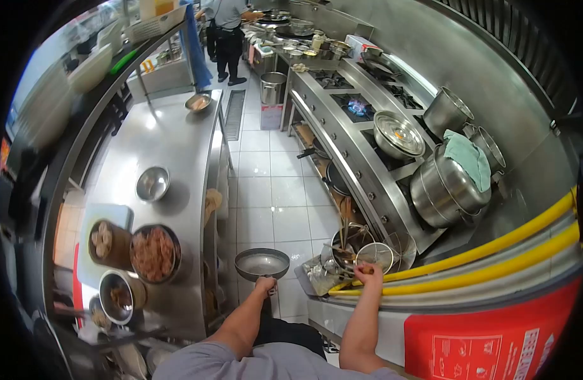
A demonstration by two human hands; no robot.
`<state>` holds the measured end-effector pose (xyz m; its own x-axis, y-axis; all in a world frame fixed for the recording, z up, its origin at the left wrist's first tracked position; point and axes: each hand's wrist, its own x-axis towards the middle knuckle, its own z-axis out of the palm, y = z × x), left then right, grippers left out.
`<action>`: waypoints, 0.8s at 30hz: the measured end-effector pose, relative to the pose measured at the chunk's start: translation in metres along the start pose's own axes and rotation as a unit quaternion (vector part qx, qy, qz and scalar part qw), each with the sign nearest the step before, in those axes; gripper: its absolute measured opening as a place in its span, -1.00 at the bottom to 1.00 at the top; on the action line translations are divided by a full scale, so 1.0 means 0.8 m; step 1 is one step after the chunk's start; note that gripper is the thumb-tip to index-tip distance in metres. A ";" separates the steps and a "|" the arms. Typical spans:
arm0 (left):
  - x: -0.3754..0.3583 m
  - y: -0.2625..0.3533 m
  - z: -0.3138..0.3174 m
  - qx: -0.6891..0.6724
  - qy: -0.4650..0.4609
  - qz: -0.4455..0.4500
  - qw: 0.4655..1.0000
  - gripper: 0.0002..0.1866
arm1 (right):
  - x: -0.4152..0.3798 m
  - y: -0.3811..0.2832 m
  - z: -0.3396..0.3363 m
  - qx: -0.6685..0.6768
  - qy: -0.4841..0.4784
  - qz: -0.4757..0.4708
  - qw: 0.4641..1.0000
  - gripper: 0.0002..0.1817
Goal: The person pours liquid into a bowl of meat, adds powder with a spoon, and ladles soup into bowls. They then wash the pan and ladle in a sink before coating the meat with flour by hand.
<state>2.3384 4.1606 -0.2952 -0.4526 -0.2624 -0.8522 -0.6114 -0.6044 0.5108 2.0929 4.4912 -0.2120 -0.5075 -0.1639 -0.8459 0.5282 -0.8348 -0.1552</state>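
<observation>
My left hand (pixel 266 287) is closed round the handle of a grey frying pan (pixel 262 263), held over the tiled floor between the table and the stove. No food can be made out in the pan. At the right, my right hand (pixel 368 272) is closed on the handle of a round mesh strainer (pixel 375 255). The strainer is over a metal pot (pixel 342 253) that holds several upright utensils. A metal tray (pixel 321 277) lies just left of that pot.
On the steel table (pixel 184 136) are a bowl of raw meat (pixel 154 253) and other containers. A burner flame (pixel 358 107) is lit on the stove, near large pots (pixel 446 190). Yellow pipes (pixel 469 263) run at the right. A person (pixel 228 38) stands far ahead.
</observation>
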 end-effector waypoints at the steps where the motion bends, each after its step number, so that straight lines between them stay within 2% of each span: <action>1: 0.002 0.027 0.003 0.000 -0.002 0.002 1.000 -0.98 | 0.038 -0.016 -0.020 0.085 0.011 0.002 0.996 -0.72; 2: 0.006 0.046 0.006 0.007 0.002 0.004 1.000 -0.98 | 0.029 -0.009 -0.017 0.088 0.023 -0.038 0.995 -0.71; 3: 0.028 0.054 0.009 0.042 0.020 0.027 0.999 -0.87 | 0.006 -0.002 -0.007 0.091 0.036 -0.078 0.992 -0.70; 6: 0.027 0.117 0.025 0.034 -0.007 0.038 0.999 -0.87 | -0.048 0.041 0.030 0.090 0.148 -0.286 0.942 -0.60; 9: 0.041 0.169 0.038 0.064 -0.031 0.053 0.996 -0.89 | -0.085 0.113 0.061 0.003 0.243 -0.303 0.922 -0.54; 11: 0.053 0.201 0.045 0.115 -0.075 0.082 0.987 -0.91 | 0.014 0.131 -0.011 -0.173 0.044 -0.202 0.963 -0.52; 13: 0.048 0.239 0.060 0.183 -0.086 0.130 0.971 -0.91 | -0.040 0.224 0.095 -0.402 0.008 -0.118 0.908 -0.49; 15: 0.035 0.291 0.082 0.204 -0.118 0.118 0.965 -0.86 | 0.005 0.265 0.178 -0.532 -0.088 0.091 0.837 -0.48; 17: 0.074 0.302 0.095 0.210 -0.111 0.280 0.930 -0.80 | 0.083 0.311 0.242 -0.466 -0.154 0.203 0.847 -0.47; 18: 0.091 0.315 0.098 0.223 -0.109 0.234 0.940 -0.59 | 0.124 0.325 0.262 -0.504 -0.148 0.185 0.831 -0.48; 20: 0.123 0.367 0.094 0.351 -0.031 0.297 0.888 -0.40 | 0.208 0.350 0.322 -0.572 -0.146 0.143 0.795 -0.49; 21: 0.134 0.413 0.097 0.413 0.006 0.330 0.849 -0.30 | 0.226 0.357 0.366 -0.614 -0.101 0.076 0.779 -0.57; 23: 0.162 0.519 0.102 0.352 -0.095 0.232 0.902 -0.21 | 0.274 0.366 0.450 -0.644 -0.041 -0.069 0.761 -0.66; 24: 0.188 0.539 0.101 0.324 -0.110 0.250 0.906 -0.23 | 0.329 0.363 0.471 -0.589 -0.078 -0.037 0.804 -0.69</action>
<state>1.9540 3.9214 -0.1938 -0.8526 -0.1815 -0.4900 -0.5151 0.1345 0.8465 1.8563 4.0078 -0.2877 -0.5970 -0.2768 -0.7530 0.7249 0.2158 -0.6541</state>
